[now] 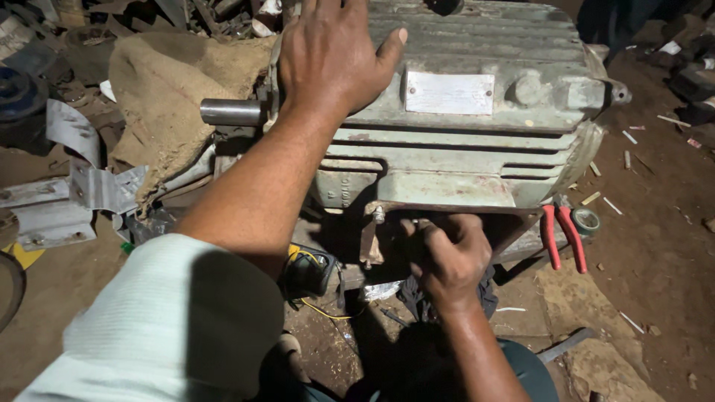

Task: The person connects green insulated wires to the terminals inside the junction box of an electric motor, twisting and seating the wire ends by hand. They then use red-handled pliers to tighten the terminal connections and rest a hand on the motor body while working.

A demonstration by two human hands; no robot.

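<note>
While hands (447,260) bracket it — motor (477,141) between

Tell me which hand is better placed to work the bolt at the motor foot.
Right, probably. The right hand is already curled at the bolt under the motor. The left hand lies flat on top, apparently bracing.

Looks like a rough motor repair workshop or scrapyard shed, honestly. Bare dirt floor (655,253) littered with small bits, a big grimy electric motor (477,126) sitting right on the ground, bent sheet-metal scraps (74,186) piled at the left, a burlap sack (171,89) thrown over junk at the far left, and red-handled pliers (560,234) beside a roll of tape (586,221) on the right.
</note>
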